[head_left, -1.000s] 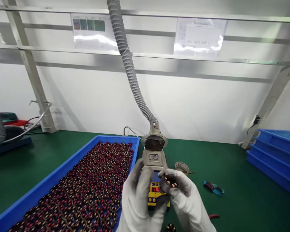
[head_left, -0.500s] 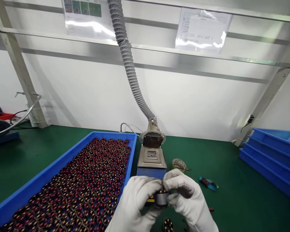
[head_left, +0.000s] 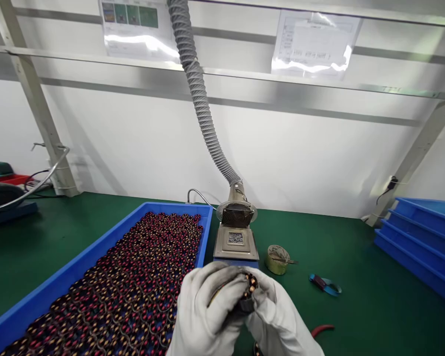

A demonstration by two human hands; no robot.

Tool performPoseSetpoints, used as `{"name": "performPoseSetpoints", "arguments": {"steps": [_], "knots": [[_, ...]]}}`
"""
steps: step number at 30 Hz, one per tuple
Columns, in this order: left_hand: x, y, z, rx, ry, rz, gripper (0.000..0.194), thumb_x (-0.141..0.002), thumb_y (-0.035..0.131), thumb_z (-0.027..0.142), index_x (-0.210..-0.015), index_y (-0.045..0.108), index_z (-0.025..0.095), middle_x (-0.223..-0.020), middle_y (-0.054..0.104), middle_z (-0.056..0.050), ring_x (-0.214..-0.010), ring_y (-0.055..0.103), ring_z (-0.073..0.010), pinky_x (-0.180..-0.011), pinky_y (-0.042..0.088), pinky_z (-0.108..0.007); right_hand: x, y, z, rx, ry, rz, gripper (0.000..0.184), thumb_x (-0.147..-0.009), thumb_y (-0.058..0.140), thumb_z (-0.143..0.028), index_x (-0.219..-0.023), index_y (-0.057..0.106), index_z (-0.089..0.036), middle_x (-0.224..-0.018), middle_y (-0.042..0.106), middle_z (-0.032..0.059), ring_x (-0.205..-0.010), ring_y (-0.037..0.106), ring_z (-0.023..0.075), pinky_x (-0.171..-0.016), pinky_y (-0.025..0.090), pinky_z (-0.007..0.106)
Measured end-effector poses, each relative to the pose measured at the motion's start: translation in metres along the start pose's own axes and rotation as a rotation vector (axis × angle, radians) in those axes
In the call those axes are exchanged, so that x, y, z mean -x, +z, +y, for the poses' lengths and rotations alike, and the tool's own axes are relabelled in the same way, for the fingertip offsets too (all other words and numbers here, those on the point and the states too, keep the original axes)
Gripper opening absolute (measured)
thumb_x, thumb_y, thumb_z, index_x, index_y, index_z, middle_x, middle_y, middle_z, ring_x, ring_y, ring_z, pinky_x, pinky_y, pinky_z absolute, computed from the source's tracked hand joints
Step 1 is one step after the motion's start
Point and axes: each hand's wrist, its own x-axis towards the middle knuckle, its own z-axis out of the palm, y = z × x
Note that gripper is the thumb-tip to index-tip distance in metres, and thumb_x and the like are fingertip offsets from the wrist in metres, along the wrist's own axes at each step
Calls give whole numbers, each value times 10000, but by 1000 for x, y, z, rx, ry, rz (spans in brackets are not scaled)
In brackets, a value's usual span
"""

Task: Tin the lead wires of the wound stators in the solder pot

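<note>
In front of the square metal heated pot (head_left: pixel 236 251), my two white-gloved hands hold one small motor stator (head_left: pixel 251 284), a dark ring with copper windings. My left hand (head_left: pixel 207 309) wraps its fingers round the stator from the left. From the right, my right hand (head_left: pixel 278 316) presses its thumb and fingers against it. The gloves hide much of the ring, and the left glove's fingertips are stained dark. Below my hands a second stator (head_left: pixel 257 349) shows only in part. To the left, a long blue tray (head_left: pixel 206 225) holds many similar stators (head_left: pixel 133 291).
A grey ribbed hose (head_left: pixel 202 99) comes down to a hood over the pot. On the green table (head_left: pixel 341 247) are a round tin (head_left: pixel 277 262), a blue strap (head_left: pixel 326 284) and a red curved handle (head_left: pixel 322 330). Blue stacked trays (head_left: pixel 419 242) stand at right.
My hands have tilted the stator, so its windings now face up and right, and my fingers have closed further round it. The view has shifted slightly; more of the tin and red handle shows.
</note>
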Motion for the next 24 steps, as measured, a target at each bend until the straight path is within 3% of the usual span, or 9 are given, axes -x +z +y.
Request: {"name": "performPoseSetpoints", "arguments": {"steps": [6, 8, 13, 15, 16, 19, 21, 24], "knots": [[-1, -1, -3, 209, -146, -110, 313, -798, 585, 253, -1107, 536, 244, -1068, 649, -10, -1036, 550, -143, -902, 444, -260, 0, 5, 10, -63, 11, 85, 330, -643, 789, -283, -943, 684, -191, -939, 675, 76, -847, 629, 192, -788, 500, 303], [-1, -1, -1, 328, -260, -52, 212, -818, 541, 201, -1013, 571, 278, -999, 671, 30, -975, 584, -120, -881, 462, -237, 1, 3, 13, -72, 49, 105, 353, -610, 809, -294, -925, 683, -194, -899, 681, 69, -792, 640, 184, -712, 519, 280], [-2, -9, 3, 501, -673, 167, 147, -830, 497, 178, -819, 618, 261, -860, 679, 38, -826, 634, -118, -764, 516, -214, 2, 2, 12, -149, 164, -5, 381, -623, 787, -363, -936, 671, -179, -796, 681, 79, -637, 642, 189, -540, 513, 275], [-3, -15, 3, 481, -755, 123, 140, -830, 512, 221, -876, 639, 259, -947, 682, 7, -889, 636, -146, -813, 518, -249, 3, 3, 6, -136, 159, -27, 375, -650, 756, -413, -926, 673, -172, -822, 682, 95, -671, 645, 213, -574, 527, 317], [-4, -17, 3, 465, -725, 43, 171, -801, 556, 236, -947, 639, 267, -1023, 673, -6, -957, 623, -169, -859, 507, -274, 3, 4, 3, -123, 149, -32, 373, -659, 745, -425, -924, 674, -171, -838, 682, 99, -699, 645, 222, -605, 531, 336], [-6, -18, 1, 400, -503, -239, 528, -660, 675, 149, -1143, 562, 329, -1186, 612, -2, -1099, 557, -199, -940, 468, -311, 5, 7, -2, -111, 118, -18, 330, -694, 720, -412, -921, 672, -178, -842, 679, 87, -768, 642, 227, -702, 526, 370], [-7, -14, -1, 393, -376, -251, 597, -647, 687, 137, -1184, 526, 342, -1177, 617, -4, -1087, 561, -192, -936, 472, -320, 5, 10, -1, -122, 103, 5, 282, -705, 712, -394, -889, 675, -183, -843, 674, 77, -797, 638, 221, -741, 518, 369], [-10, -7, -2, 495, -313, -148, 422, -709, 680, 235, -1116, 593, 307, -1098, 661, -22, -1019, 598, -185, -902, 493, -309, 5, 12, 3, -130, 116, 5, 265, -682, 735, -377, -854, 680, -183, -845, 673, 73, -784, 637, 213, -732, 522, 359]]}}
